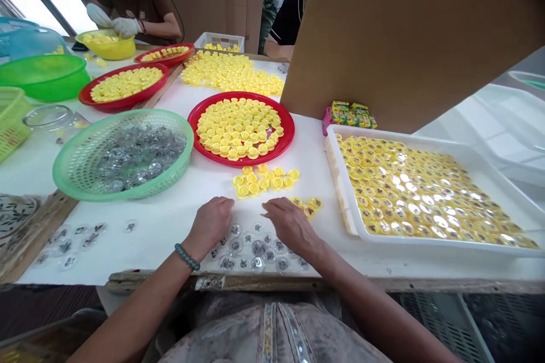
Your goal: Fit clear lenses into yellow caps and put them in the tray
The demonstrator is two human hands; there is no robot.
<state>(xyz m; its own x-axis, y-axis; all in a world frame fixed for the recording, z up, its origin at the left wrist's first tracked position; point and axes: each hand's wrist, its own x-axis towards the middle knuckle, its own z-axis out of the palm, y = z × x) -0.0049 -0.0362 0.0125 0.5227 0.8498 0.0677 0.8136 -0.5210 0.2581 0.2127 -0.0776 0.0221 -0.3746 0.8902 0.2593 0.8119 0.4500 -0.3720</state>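
Observation:
My left hand [212,222] rests knuckles-up on the white table, fingers curled under, over a patch of clear round plastic domes [251,250]. My right hand [290,227] lies beside it, fingers bent and pressed down on the same domes. Whether either hand holds one is hidden. Just beyond the fingertips sits a small cluster of yellow caps [264,178], and a few assembled yellow pieces [310,205] lie to the right.
A red plate of yellow caps [241,128] stands ahead, a green basket of clear domes [123,153] to the left, a white tray of finished pieces [426,193] to the right. A cardboard sheet [409,28] leans behind it. Two other people work at the far end.

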